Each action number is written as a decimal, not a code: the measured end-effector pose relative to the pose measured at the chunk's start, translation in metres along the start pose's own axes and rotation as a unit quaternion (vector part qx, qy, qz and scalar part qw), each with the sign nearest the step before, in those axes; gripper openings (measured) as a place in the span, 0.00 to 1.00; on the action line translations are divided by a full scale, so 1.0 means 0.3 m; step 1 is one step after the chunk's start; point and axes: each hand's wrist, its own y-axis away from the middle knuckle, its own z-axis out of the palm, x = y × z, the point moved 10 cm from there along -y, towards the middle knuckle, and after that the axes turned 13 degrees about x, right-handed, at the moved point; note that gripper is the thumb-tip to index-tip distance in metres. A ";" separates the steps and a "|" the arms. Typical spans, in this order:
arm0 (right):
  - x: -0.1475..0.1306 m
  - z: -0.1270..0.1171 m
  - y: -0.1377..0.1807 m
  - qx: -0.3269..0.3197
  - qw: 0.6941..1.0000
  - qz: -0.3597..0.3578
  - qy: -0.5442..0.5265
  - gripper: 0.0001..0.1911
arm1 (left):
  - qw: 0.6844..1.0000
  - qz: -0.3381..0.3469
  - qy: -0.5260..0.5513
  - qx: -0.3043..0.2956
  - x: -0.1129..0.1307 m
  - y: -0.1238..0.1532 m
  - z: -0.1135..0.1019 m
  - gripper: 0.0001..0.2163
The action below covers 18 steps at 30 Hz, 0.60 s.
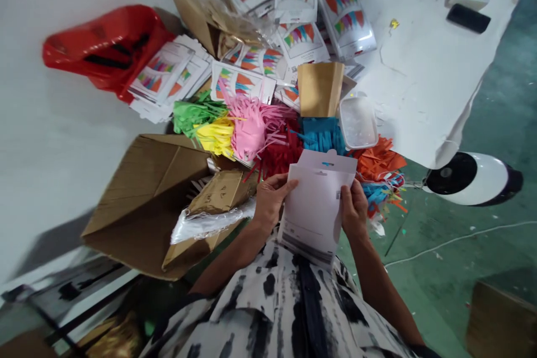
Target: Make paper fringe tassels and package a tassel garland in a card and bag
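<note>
A white card packet (312, 207) with a hang hole in its top flap is held upright before my chest, printed side with small text facing me. My left hand (271, 198) pinches its left edge, thumb on the front. On the opposite edge, my right hand (354, 207) grips it near a small printed code. Just beyond it lie bundles of cut paper fringe: green (197, 112), yellow (216, 137), pink (249, 128), dark red (281, 148), blue (321, 133) and orange (377, 159).
Printed tassel-garland packets (297, 0) are heaped at the back, beside a stack (168, 75) near a red plastic bag (109, 47). A brown card piece (321, 89) and a clear plastic tub (358, 123) stand behind the fringe. An open cardboard box (138, 196) is at left.
</note>
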 end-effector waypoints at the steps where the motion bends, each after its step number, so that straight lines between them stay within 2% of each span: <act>1: 0.000 0.000 0.000 0.000 1.000 -0.003 0.003 0.17 | 1.000 -0.018 0.004 0.002 -0.010 -0.001 -0.004 0.21; 3: -0.002 0.004 0.003 -0.006 1.000 -0.010 0.015 0.18 | 0.999 -0.045 0.002 0.004 -0.024 -0.002 -0.015 0.23; 5: -0.010 0.010 0.009 -0.013 0.999 -0.024 0.031 0.18 | 0.999 -0.043 -0.007 0.010 -0.022 -0.003 -0.031 0.24; 10: -0.017 0.009 0.010 -0.004 0.998 -0.041 0.041 0.17 | 0.999 0.020 -0.028 0.029 0.000 -0.008 -0.063 0.22; 18: 0.006 0.015 -0.020 0.016 1.000 0.001 0.020 0.17 | 0.993 0.078 -0.082 -0.016 -0.030 -0.017 -0.059 0.19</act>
